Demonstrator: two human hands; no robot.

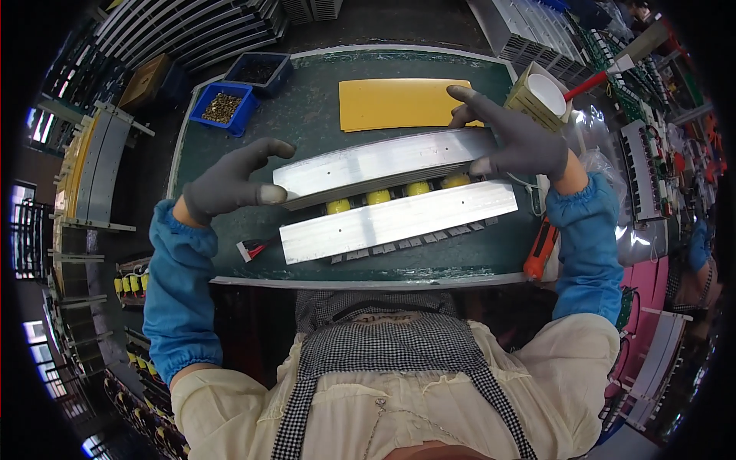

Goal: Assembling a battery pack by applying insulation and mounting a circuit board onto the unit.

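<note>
Far left corner, your green tabletop (307, 100): blue plastic bin (244, 115), small brass-coloured parts (221, 108) inside; dark plastic bin (277, 83), black parts (257, 72). Centre: two silver metal bars (399, 218), yellow cylindrical coils (378, 197) between. Your grey-gloved left hand (234, 180) and grey-gloved right hand (525, 138): at the farther bar's ends, each grip spread wide, contact unclear; right overlaps flat yellow sheets (399, 103).

Green-topped workbench (218, 172), dark grey floor (391, 23) beyond, bright windows (34, 332) along the left edge, pink panel (656, 282) at right

Grey-gloved hands (222, 184), paler glove tips (272, 193); blue oversleeves (180, 287), gathered cuffs (584, 193); cream top (529, 391); black-and-white checked apron (383, 345).
</note>
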